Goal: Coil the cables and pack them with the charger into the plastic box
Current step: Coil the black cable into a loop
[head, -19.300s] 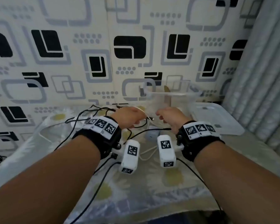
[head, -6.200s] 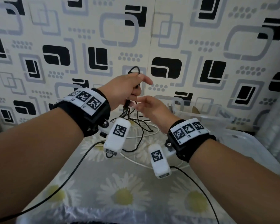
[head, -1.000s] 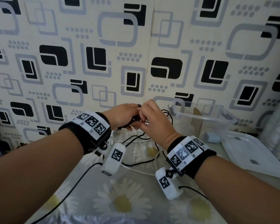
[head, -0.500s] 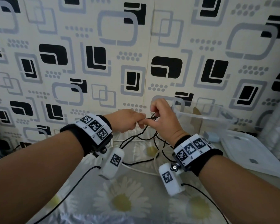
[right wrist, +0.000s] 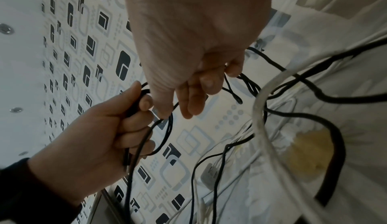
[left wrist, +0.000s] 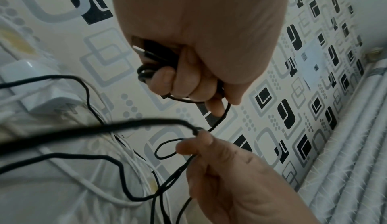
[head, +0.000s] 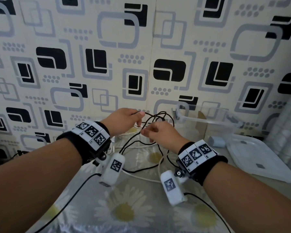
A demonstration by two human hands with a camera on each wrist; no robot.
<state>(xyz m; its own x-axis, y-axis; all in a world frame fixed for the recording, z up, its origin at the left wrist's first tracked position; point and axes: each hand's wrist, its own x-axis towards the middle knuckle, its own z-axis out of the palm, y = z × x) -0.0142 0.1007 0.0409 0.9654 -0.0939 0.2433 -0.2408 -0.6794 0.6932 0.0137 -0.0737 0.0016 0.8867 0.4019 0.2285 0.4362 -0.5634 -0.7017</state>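
The thin black cable, light and limp, trails in loose loops over the surface; the left hand grips its plug end while the right hand pinches a strand, best gathered loop by loop near that held end.

Two hands: left hand, right hand. One black cable, looped between them. At least one white cable on tablecloth; exact count unclear in tangle. One clear plastic box. One box lid. One pale blue charger. One white plug adapter. Two wrist cameras. Two marker wristbands.
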